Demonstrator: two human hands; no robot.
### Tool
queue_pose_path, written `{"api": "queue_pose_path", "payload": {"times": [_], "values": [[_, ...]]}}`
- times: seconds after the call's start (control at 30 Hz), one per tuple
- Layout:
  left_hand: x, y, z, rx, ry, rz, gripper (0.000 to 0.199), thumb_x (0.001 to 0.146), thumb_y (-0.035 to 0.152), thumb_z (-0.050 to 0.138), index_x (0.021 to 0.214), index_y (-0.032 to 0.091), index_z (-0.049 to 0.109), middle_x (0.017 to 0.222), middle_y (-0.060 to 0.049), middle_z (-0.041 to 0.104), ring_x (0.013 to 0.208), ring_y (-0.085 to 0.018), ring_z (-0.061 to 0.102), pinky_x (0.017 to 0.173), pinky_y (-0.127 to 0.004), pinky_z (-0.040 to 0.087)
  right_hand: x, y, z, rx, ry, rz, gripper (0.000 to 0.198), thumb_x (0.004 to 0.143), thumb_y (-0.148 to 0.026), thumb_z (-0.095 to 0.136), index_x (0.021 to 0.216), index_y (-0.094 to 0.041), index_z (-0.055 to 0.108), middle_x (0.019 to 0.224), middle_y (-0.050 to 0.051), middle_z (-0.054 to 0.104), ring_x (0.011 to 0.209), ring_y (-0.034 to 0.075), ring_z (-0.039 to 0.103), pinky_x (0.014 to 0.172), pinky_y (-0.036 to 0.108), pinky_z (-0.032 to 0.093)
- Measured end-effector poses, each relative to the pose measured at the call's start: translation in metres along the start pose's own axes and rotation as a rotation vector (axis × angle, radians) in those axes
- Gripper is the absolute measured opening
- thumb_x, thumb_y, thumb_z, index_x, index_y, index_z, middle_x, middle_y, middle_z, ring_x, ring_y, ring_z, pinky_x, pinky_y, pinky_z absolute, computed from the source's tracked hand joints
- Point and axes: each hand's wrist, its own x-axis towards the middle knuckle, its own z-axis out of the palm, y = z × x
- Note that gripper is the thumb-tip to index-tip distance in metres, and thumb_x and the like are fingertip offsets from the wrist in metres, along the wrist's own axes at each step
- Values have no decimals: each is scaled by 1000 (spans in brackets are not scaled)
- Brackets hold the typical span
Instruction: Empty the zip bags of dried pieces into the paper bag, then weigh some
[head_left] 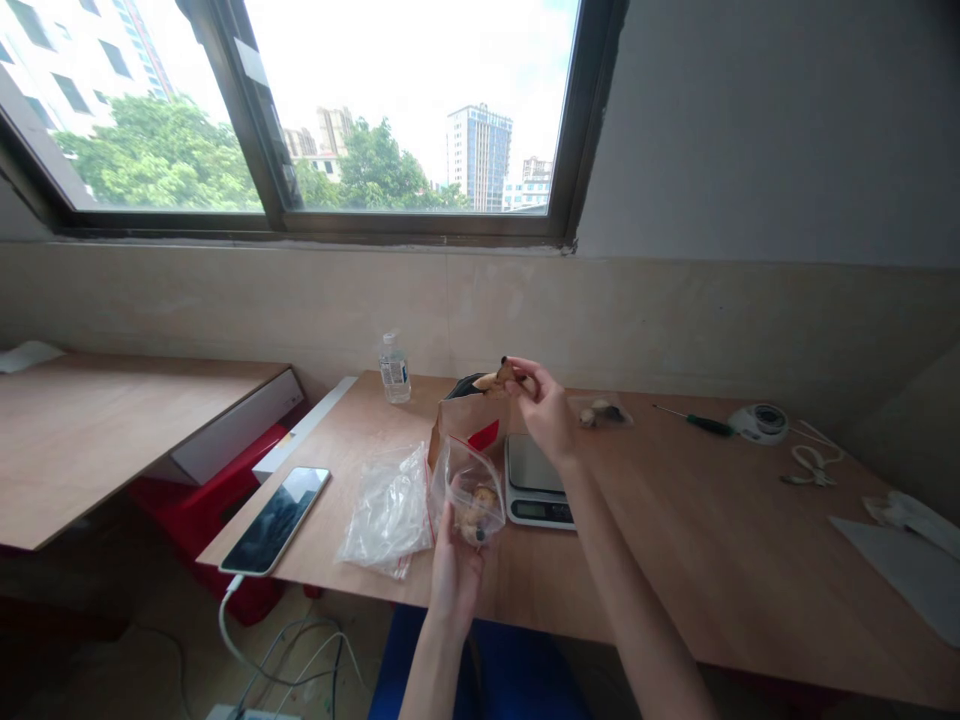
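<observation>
Landmark: the scale (536,482), grey plate, white front.

Progress, as judged from the layout: filling looked partly done. One bag already held pieces; a second was in hand with some inside; the brown piece (504,374) in the fingers was not yet in it. The second bag was off the scale's plate.

Right hand (549,412): thumb and fingers pinched together on the brown piece, dark-tipped, above the back left of the scale, by the paper bag's mouth. Whether it was a single piece could not be told.

Left hand (456,572): closed around the lower part of the open clear bag (459,462), just left of the scale.

Containers:
- Open clear bag: several brown lumps (471,515) at the bottom, one dark spot among them.
- Paper bag (456,420), behind and left of the scale: dark at the mouth, red patch in front; contents hidden.
- Filled clear bag (601,411), behind and right of the scale: pale and dark pieces, lying flat.
- Pile of clear bags (384,505), left of the scale: flat, seemingly unfilled.
- Bottle (395,372), well left of and behind the scale: clear, labelled.
</observation>
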Motion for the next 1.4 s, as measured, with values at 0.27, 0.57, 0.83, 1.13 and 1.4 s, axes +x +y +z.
{"api": "queue_pose_path", "payload": {"times": [0.27,0.57,0.83,1.13,1.4], "values": [[2,7,-3,47,-30,27,46,81,37,58,126,34,50,124,-3,59,106,-19,59,76,-26,53,30,17,20,-266,-257,-294,35,83,-11,39,108,-23,61,108,4,65,104,18,54,93,33,40],[4,12,-5,-23,-67,11,42,84,35,56,125,32,52,121,-4,61,105,-18,60,83,-27,50,28,10,8,-265,-471,-315,46,72,-1,38,103,-22,65,105,2,66,101,15,56,88,29,43],[1,12,4,-44,-77,-3,40,84,31,53,124,29,53,121,-5,61,105,-18,59,82,-29,50,24,6,8,-397,-425,-329,60,68,-4,43,125,-20,50,130,7,51,125,22,39,106,42,25],[-5,16,-1,-34,-228,-26,62,75,14,49,134,28,42,115,-6,63,101,-20,59,78,-31,47,-23,-22,-13,-174,-421,-67,26,81,-13,41,88,-21,64,93,3,61,92,17,58,86,32,45],[-5,10,1,193,-198,13,56,73,13,59,127,27,51,120,-6,61,112,-22,54,90,-30,43,-52,-2,-18,-253,-712,154,17,80,-26,54,88,-20,68,88,3,64,78,17,62,68,26,49]]}}
